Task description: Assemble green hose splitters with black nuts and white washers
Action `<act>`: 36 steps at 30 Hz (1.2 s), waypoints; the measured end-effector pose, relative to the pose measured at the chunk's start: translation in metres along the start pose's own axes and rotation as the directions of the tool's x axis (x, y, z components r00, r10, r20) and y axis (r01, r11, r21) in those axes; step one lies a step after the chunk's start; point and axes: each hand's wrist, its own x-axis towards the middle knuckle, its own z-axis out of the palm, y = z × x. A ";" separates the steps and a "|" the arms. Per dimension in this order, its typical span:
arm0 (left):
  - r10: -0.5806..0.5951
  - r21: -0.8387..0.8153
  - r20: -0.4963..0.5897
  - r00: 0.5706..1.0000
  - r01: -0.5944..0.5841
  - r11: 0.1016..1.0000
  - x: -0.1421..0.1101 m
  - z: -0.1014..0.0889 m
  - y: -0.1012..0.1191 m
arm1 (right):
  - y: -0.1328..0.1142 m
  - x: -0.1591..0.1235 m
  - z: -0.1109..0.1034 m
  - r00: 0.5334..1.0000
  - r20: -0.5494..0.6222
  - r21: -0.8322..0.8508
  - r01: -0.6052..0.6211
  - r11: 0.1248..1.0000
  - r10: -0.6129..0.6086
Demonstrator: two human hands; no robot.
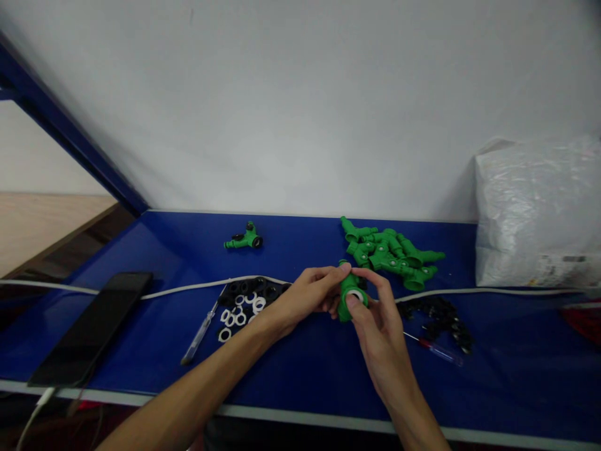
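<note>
Both hands hold one green plastic hose splitter (pixel 348 287) above the blue table. My left hand (pixel 315 292) is closed around its left side, thumb near the top. My right hand (pixel 377 308) grips the other side, its thumb pressing by a white ring (pixel 355 294) in the splitter's opening. Behind them lies a heap of green hose splitters (pixel 389 250). Left of my left hand are loose white rings (pixel 240 318) and black rings (pixel 271 292), partly hidden by the forearm. Small black parts (pixel 441 317) lie to the right of my right hand.
A green splitter with black fittings (pixel 245 237) lies at the back left. One screwdriver (pixel 201 335) is on the left, another (pixel 440 352) on the right. A black phone or tablet (pixel 94 329), a white cable (pixel 188 288) and a white plastic package (pixel 535 216) also rest on the table (pixel 291 382).
</note>
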 end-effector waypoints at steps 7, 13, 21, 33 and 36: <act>-0.014 -0.002 -0.009 1.000 0.014 1.000 -0.001 0.001 0.002 | -0.001 0.000 0.000 1.000 -0.009 -0.001 -0.009 1.000 0.009; -0.007 -0.011 -0.012 1.000 0.007 1.000 -0.001 0.002 0.002 | 0.002 0.001 -0.002 1.000 0.004 -0.006 -0.019 1.000 0.019; -0.019 -0.001 -0.014 1.000 0.019 1.000 -0.002 0.002 0.003 | -0.001 0.000 -0.002 1.000 -0.016 -0.032 -0.018 0.999 0.017; -0.017 -0.039 -0.018 1.000 0.016 0.999 -0.001 0.003 0.002 | 0.001 0.000 -0.003 1.000 0.022 -0.019 -0.001 1.000 0.001; -0.015 -0.049 -0.025 1.000 0.014 0.999 -0.002 0.003 0.003 | 0.000 -0.001 -0.002 1.000 0.010 -0.026 0.002 1.000 -0.002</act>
